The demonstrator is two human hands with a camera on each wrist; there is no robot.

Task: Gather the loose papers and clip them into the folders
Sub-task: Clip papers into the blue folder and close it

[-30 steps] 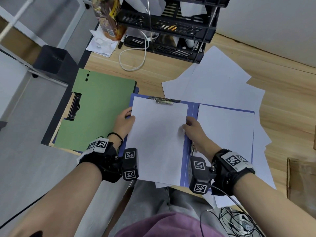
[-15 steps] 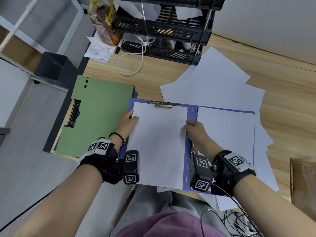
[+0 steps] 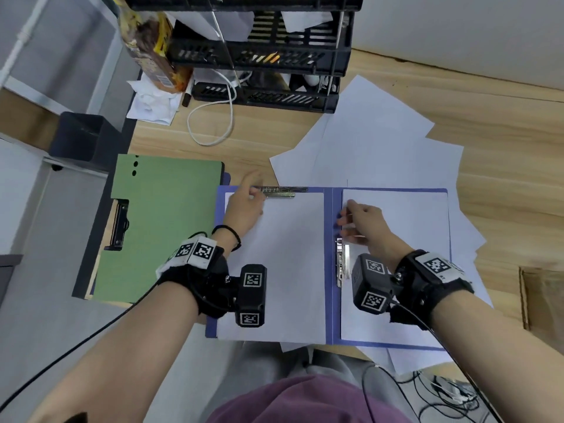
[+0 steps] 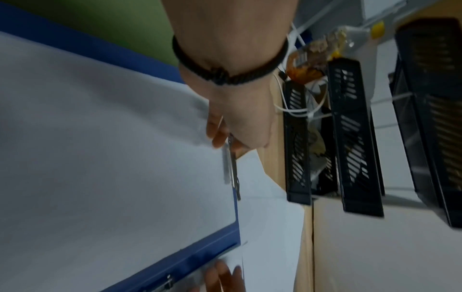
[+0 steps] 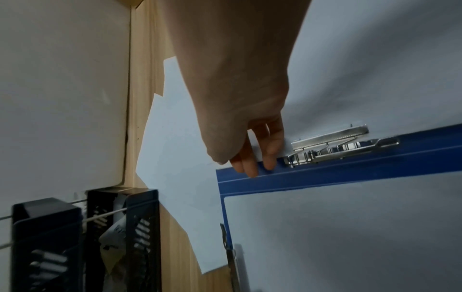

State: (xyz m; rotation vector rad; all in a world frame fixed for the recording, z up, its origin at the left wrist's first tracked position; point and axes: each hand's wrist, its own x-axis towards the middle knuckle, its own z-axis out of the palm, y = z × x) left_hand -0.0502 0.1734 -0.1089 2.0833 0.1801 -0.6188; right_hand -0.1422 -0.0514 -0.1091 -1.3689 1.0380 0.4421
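Observation:
A blue folder (image 3: 332,270) lies open at the desk's front edge, a white sheet (image 3: 283,270) on its left half and another sheet (image 3: 403,270) on its right half. My left hand (image 3: 244,209) is at the left sheet's top edge, fingers pinching the left end of the metal top clip (image 3: 282,192) (image 4: 231,164). My right hand (image 3: 361,222) rests straight fingers (image 5: 250,164) on the right sheet's left edge and the blue spine, just above the side clip (image 3: 341,264) (image 5: 332,146). Loose white papers (image 3: 381,141) fan out behind and under the folder.
A closed green folder (image 3: 161,227) with a black clip (image 3: 119,224) lies to the left, over the desk's left edge. Black stacked trays (image 3: 262,56), a snack bag (image 3: 149,44), crumpled tissue (image 3: 152,102) and a white cable (image 3: 210,123) stand at the back.
My left hand has moved from the left sheet's left edge up to the top clip. My right hand has shifted from the left sheet's right edge across the spine to the right sheet.

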